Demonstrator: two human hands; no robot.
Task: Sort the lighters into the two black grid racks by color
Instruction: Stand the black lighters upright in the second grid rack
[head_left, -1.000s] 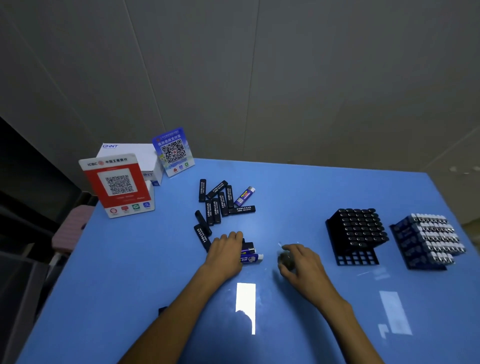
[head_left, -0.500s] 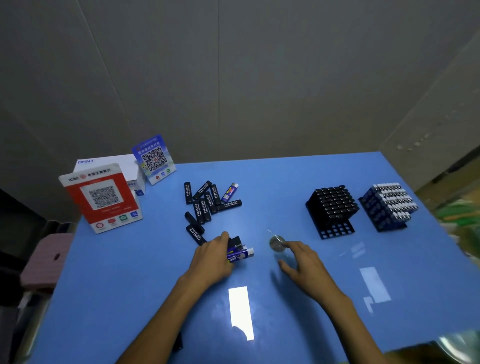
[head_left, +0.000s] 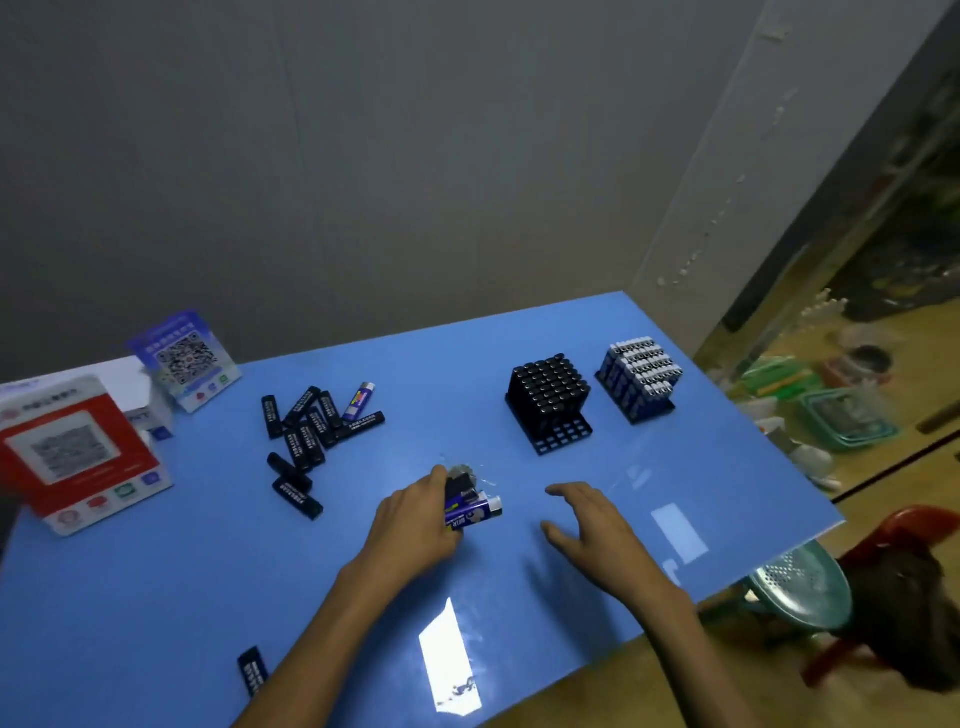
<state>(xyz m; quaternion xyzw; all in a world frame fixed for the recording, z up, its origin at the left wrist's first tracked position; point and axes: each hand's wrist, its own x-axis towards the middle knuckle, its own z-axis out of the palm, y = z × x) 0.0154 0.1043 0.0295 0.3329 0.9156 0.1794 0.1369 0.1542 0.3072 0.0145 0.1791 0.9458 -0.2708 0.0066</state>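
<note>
The left hand rests on the blue tabletop near the middle, its fingers curled round a small bunch of lighters: a blue lighter sticks out to the right with its metal cap showing, and at least one black lighter lies against it. Gathering several at once probably saves trips to the racks. The right hand hovers just right of the bunch, fingers spread and relaxed, holding nothing; it looks placed to take one from the bunch.

The loose pile of black lighters lies to the far left, with a second blue lighter at its far edge, and one stray black lighter sits near the front edge. The two racks stand to the far right, well apart from the pile: the black-filled rack, with its near row of cells empty, and the blue-filled rack just right of it. Keeping them side by side makes the colour split easy to read.
</note>
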